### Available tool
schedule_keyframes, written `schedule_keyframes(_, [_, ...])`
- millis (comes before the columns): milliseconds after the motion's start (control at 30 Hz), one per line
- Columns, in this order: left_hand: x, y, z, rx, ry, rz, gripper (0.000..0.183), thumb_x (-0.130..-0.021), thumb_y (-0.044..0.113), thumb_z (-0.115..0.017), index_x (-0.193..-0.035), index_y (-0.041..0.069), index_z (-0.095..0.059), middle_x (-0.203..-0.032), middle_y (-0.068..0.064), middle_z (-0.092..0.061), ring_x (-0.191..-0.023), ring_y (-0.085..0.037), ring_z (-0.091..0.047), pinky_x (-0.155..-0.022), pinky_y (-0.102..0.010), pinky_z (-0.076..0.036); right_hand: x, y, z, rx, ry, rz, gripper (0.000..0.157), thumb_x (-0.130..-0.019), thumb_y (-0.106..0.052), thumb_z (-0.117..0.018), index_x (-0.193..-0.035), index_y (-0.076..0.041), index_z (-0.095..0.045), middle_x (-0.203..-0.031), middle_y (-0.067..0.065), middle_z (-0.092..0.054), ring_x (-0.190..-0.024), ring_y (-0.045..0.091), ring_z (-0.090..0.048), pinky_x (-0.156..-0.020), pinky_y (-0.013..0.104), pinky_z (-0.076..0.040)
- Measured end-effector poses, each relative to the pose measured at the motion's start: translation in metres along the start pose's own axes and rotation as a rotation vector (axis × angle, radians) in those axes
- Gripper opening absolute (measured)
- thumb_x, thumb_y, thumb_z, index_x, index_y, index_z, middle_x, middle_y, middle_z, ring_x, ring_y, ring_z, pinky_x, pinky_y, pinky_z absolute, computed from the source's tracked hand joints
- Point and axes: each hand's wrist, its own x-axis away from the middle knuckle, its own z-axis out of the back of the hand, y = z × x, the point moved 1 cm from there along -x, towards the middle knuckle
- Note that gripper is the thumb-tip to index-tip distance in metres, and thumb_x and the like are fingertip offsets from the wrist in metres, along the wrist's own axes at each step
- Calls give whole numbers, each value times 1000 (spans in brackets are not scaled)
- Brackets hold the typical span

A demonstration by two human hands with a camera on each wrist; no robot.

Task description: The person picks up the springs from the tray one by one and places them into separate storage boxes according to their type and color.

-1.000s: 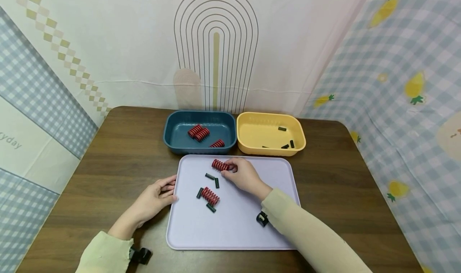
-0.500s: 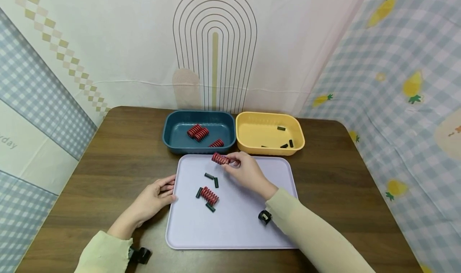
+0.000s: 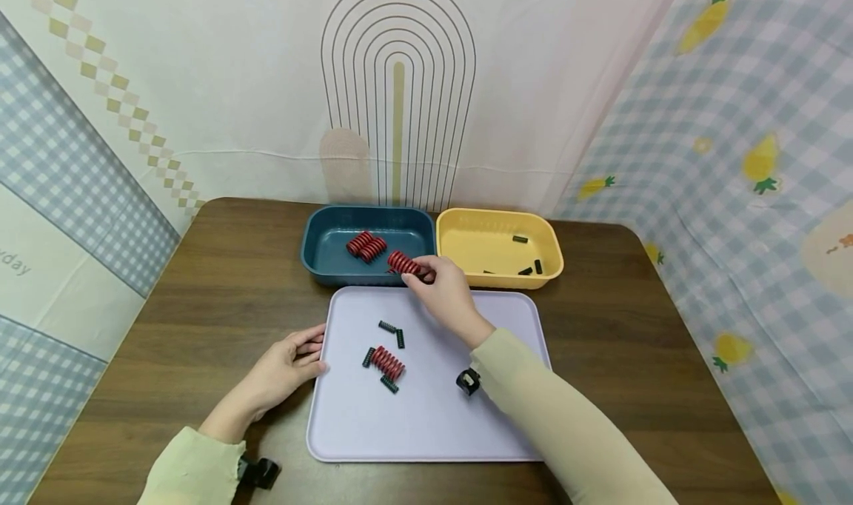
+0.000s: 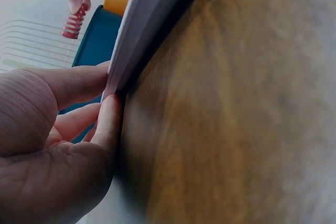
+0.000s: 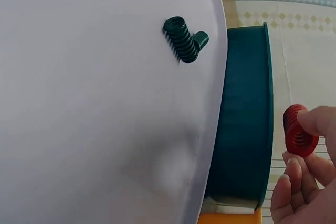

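My right hand (image 3: 445,295) pinches a red coil spring (image 3: 403,262) between thumb and fingers, above the front rim of the dark blue bin (image 3: 313,257). The right wrist view shows this spring (image 5: 293,129) end-on. At the left edge of the lilac tray (image 3: 466,431), my left hand (image 3: 283,368) rests its index finger and thumb tips against the rim (image 4: 116,77). Another red spring (image 3: 387,363) lies on the tray with small dark green springs (image 3: 369,357) close around it. Two more green springs (image 3: 400,338) lie farther back.
Inside the blue bin are red springs (image 3: 372,249), one partly hidden by the held spring. A yellow bin (image 3: 466,238) stands against its right side, with several small dark springs (image 3: 520,239) in it. Both stand behind the tray on the wooden table (image 3: 620,305).
My right hand has lifted the red spring off the back of the tray and carried it up and back to the blue bin's front rim. The left hand has stayed put.
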Motion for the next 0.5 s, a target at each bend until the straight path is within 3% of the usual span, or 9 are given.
schedule_keyframes(233, [0,0,1,1,3,11,66,-87,-4,-68,-146,3,-39,-136,-21,-41,-124,-30,-48,-94,-20,-47,-16,-7,-13,89,26,-5,35,-90,-33,-69,-117,-10,-68,-94,4,-59,-82,16,-51,-67,29,-47])
schedule_keyframes(500, [1,2,0,20,-4,17,66,-88,-4,-67,-147,3,-38,-137,-22,-40,-125,-31,-48,-94,-21,-47,-30,-8,-22,213,46,16,33,-90,-32,-70,-115,-10,-70,-94,1,-61,-82,14,-53,-67,29,-49])
